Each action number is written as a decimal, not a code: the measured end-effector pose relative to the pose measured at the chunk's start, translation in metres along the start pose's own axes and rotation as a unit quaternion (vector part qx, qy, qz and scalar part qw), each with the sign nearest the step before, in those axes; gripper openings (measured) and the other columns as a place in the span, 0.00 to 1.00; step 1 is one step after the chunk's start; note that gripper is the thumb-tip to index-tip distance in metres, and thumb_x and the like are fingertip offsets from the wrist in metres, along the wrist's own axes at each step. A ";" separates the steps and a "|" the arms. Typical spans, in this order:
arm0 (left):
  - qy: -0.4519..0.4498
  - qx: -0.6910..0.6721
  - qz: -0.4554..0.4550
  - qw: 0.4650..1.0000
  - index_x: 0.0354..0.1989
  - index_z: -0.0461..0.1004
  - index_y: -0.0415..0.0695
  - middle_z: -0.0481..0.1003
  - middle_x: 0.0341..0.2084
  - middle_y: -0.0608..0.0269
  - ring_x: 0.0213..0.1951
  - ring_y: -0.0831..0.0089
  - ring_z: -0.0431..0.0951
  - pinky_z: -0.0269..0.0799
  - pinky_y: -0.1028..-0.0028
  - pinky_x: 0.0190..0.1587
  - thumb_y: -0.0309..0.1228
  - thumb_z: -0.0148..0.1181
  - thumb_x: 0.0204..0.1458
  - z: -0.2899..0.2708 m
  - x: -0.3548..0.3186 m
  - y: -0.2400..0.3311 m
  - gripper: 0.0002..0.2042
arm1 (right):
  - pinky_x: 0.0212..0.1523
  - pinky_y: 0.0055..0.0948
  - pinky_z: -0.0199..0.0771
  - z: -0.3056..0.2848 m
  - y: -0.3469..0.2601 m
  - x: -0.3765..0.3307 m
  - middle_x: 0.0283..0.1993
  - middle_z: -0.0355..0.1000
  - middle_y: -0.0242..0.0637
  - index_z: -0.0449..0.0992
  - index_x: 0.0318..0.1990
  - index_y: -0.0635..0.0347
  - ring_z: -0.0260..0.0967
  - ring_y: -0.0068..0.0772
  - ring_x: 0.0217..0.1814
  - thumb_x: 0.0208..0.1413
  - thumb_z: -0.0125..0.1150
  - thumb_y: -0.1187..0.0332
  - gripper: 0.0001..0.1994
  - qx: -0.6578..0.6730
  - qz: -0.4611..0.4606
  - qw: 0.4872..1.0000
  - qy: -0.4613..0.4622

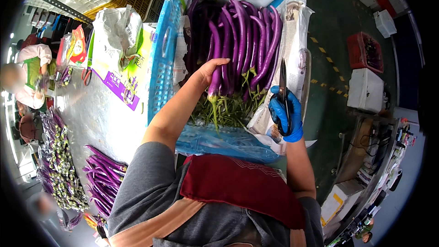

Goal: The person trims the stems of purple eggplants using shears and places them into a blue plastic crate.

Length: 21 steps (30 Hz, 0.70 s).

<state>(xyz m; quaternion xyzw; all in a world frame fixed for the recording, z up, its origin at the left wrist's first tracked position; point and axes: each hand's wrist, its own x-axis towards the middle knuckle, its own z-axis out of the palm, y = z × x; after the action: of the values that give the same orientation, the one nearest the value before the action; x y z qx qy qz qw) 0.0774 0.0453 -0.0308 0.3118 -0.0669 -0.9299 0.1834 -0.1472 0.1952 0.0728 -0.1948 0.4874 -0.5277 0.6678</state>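
Gripping long purple eggplant [216, 71] mid-frame, bare left hand [211, 69]; stem end points down-frame; gloved right hand [286, 114] holds scissors [283, 92] just right, blades up.

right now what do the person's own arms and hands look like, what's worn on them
The left hand is bare, its forearm uncovered up to a short grey sleeve. The right hand wears a bright blue glove; the forearm above is bare.

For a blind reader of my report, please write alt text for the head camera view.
A person's bare left hand grips a long purple eggplant in a blue crate full of them, while the blue-gloved right hand holds scissors. More eggplants lie on the table at left.
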 end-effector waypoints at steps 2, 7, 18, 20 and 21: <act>0.010 0.009 0.011 1.000 0.49 0.63 0.36 0.70 0.41 0.46 0.44 0.56 0.71 0.64 0.55 0.50 0.33 0.57 0.42 -0.001 0.001 -0.005 0.24 | 0.11 0.15 0.60 -0.001 0.003 0.000 0.15 0.58 0.36 0.64 0.46 0.69 0.54 0.21 0.10 0.56 0.41 0.61 0.18 -0.024 -0.023 0.999 -0.001; 0.063 0.075 0.033 0.995 0.49 0.63 0.35 0.71 0.40 0.47 0.43 0.56 0.72 0.65 0.55 0.50 0.31 0.56 0.42 -0.013 0.012 -0.014 0.23 | 0.11 0.14 0.57 0.000 0.004 0.000 0.14 0.57 0.34 0.65 0.45 0.68 0.54 0.20 0.10 0.57 0.41 0.61 0.18 -0.051 -0.033 0.998 0.003; 0.039 0.150 0.196 0.968 0.46 0.64 0.35 0.72 0.37 0.52 0.38 0.62 0.73 0.71 0.64 0.43 0.28 0.56 0.40 0.050 -0.054 -0.015 0.22 | 0.21 0.09 0.65 -0.001 -0.002 -0.001 0.29 0.69 0.33 0.68 0.46 0.64 0.64 0.16 0.23 0.56 0.46 0.70 0.13 -0.030 -0.049 0.997 -0.045; 0.014 0.144 0.225 0.964 0.47 0.63 0.34 0.71 0.37 0.51 0.38 0.62 0.73 0.71 0.64 0.44 0.27 0.56 0.40 0.073 -0.071 -0.010 0.23 | 0.23 0.10 0.65 0.005 -0.002 -0.004 0.27 0.68 0.33 0.68 0.47 0.64 0.62 0.15 0.22 0.57 0.45 0.66 0.14 -0.109 -0.100 0.988 -0.044; 0.003 0.151 0.249 0.957 0.47 0.63 0.34 0.71 0.37 0.52 0.38 0.62 0.73 0.71 0.64 0.44 0.27 0.57 0.40 0.084 -0.079 -0.008 0.23 | 0.18 0.13 0.56 0.011 -0.005 -0.004 0.24 0.66 0.31 0.66 0.46 0.62 0.58 0.15 0.19 0.49 0.56 0.74 0.15 -0.080 -0.066 0.995 -0.016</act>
<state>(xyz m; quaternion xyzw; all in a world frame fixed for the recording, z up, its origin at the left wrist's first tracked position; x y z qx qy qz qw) 0.0828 0.0839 0.0778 0.3125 -0.2812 -0.8328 0.3601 -0.1398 0.1939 0.0830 -0.2874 0.5035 -0.5266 0.6217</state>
